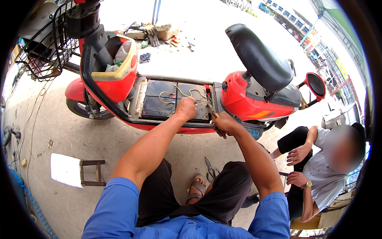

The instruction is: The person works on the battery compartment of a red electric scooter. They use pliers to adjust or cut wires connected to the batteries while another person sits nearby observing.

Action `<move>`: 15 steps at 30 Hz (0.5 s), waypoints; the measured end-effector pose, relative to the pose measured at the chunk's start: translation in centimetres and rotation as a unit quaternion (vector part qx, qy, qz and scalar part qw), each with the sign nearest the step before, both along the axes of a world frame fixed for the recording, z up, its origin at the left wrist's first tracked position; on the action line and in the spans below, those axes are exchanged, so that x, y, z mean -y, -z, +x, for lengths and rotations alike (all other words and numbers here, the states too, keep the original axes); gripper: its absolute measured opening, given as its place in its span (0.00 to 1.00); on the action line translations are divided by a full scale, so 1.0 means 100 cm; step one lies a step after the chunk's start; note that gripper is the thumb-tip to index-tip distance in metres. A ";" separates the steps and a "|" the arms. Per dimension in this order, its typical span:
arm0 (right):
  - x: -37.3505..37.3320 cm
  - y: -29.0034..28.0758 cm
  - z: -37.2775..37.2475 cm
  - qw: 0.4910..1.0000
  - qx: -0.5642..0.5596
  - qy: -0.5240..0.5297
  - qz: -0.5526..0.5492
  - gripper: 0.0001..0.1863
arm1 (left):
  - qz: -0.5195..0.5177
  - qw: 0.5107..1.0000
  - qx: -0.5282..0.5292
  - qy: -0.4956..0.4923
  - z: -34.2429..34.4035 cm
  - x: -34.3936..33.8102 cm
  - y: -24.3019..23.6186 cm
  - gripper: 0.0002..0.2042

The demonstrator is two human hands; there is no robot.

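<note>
A red electric scooter (250, 102) stands across in front of me with its floor compartment uncovered. Dark batteries (158, 106) fill that compartment, and thin yellowish wires (185, 94) loop over their tops. My left hand (187, 108) is closed above the batteries, its fingers pinched on a yellowish wire that runs toward the pliers. Wrapped round the handles of the pliers (211, 108) is my right hand (226, 122), at the compartment's right end. The jaws of the pliers meet the wire there; the exact grip is too small to make out.
Scissors-like shears (210, 169) lie on the ground by my sandalled foot. A white-topped stool (67, 170) is at left, near a blue coiled hose (30, 195). A person (324, 179) sits close at right. Gloves and stones (157, 34) lie beyond the scooter.
</note>
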State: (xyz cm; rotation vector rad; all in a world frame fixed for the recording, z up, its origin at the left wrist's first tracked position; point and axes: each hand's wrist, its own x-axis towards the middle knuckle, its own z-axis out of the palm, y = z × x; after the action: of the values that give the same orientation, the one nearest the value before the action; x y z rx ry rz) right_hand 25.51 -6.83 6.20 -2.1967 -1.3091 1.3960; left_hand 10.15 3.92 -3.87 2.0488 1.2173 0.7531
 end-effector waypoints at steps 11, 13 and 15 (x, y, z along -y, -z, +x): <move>0.003 0.045 0.034 0.906 -0.374 0.190 -0.046 0.17 | 0.015 0.999 -0.028 -0.001 0.003 0.002 0.000 0.07; 0.007 0.043 0.037 0.885 -0.419 0.197 -0.037 0.18 | 0.022 0.999 -0.036 0.002 0.008 -0.001 0.006 0.08; 0.013 0.039 0.040 0.865 -0.469 0.176 -0.022 0.19 | 0.026 0.999 -0.044 0.004 0.007 -0.003 0.008 0.09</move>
State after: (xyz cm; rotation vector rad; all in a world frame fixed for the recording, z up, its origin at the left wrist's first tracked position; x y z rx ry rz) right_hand 29.52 -8.17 2.33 -1.2955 -0.4877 1.9269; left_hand 10.89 4.18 -4.69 2.1472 1.2492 0.7054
